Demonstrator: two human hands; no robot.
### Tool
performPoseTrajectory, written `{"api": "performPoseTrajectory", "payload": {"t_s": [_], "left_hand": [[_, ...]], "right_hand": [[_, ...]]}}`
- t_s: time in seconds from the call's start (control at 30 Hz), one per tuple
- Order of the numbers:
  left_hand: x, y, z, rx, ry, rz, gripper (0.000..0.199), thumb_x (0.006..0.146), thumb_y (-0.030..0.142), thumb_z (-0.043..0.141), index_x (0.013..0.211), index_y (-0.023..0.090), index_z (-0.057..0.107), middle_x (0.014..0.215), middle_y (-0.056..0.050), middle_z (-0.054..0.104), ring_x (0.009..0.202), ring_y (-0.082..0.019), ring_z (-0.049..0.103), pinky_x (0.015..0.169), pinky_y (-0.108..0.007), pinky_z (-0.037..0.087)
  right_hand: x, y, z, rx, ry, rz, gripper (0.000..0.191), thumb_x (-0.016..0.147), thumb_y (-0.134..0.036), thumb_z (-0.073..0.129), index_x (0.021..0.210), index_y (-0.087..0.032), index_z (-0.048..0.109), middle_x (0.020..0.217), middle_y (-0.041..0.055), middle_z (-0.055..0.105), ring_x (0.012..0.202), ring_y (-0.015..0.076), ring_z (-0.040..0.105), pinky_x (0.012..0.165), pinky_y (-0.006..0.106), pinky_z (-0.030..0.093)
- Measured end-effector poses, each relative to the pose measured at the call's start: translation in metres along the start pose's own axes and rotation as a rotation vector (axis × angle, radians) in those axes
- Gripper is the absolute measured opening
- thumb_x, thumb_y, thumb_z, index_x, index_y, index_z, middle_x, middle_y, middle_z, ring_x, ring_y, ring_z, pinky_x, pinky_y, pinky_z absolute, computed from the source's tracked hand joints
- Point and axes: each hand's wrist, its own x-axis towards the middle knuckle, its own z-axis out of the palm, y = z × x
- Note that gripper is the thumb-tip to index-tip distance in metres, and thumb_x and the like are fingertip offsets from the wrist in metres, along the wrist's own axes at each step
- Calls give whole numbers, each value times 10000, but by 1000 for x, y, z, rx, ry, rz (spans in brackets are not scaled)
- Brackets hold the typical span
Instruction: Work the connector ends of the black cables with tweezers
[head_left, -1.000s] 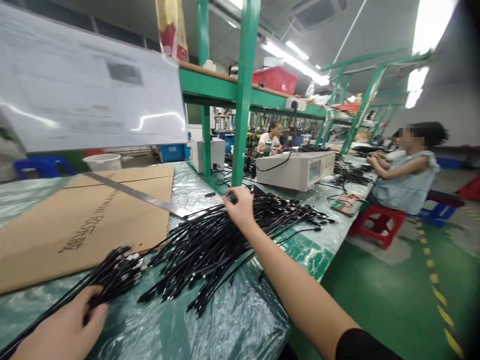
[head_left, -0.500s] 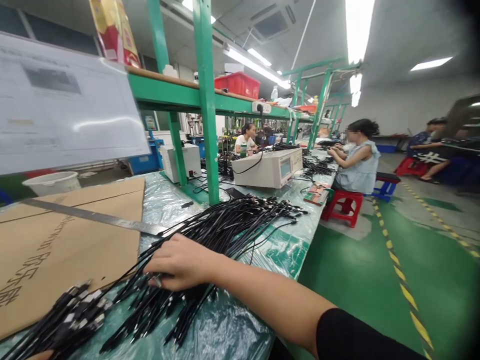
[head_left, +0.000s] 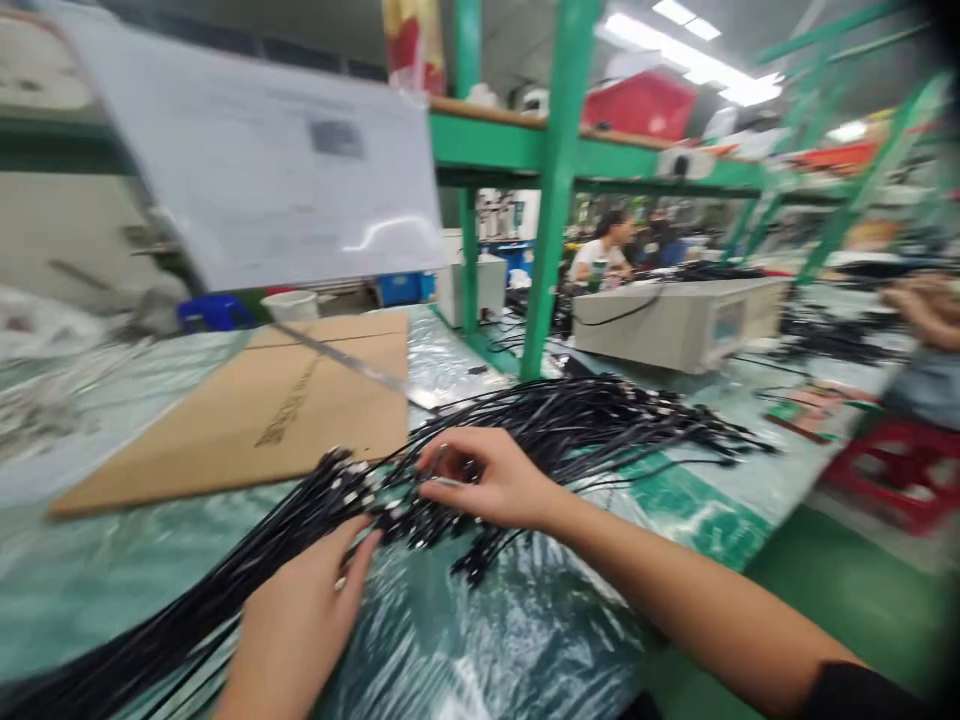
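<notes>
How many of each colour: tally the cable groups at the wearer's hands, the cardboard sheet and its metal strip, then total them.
Black: 2 (cable bundle by the left hand, cable heap by the right hand)
Brown: 1 (cardboard sheet)
Silver-grey: 1 (metal strip)
Total: 4

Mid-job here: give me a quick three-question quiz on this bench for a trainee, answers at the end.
1. True or false: the metal ruler lies across the cardboard sheet.
2. What colour is the post behind the cable heap? A) red B) green C) white
3. Which of the wearer's hands is nearer the cable bundle running to the lower left?
Key: 1 true; 2 B; 3 left hand.
</notes>
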Motion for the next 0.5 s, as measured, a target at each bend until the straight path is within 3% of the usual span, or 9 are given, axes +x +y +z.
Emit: {"api": "performPoseTrajectory", "payload": {"t_s": [0.17,0.37,0.5], "left_hand": [[1,16,5,-87,-111,41,239,1021,332,483,1146,264,675,1087,4,758,917,-211,743,767,-305,569],[-5,29,4,-174,-77,92,208,1021,334,501,1055,217,670,985,-19,755,813,-202,730,717,-309,555],[-9,32,2,-203,-12,128,212,1030,326,489,1011,198,657,893,-12,734,742,-190,707,673,-309,522]], "right_hand": [[-9,19,27,250,-63,229,203,844,-322,736,955,-174,652,746,-7,642,659,96,598,603,211,483],[-29,30,35,312,-41,374,287,832,-366,746,1035,-188,648,821,28,701,725,123,674,652,245,560],[-34,23,30,232,5,321,264,810,-326,777,1024,-201,684,781,10,700,705,120,665,645,242,553]]}}
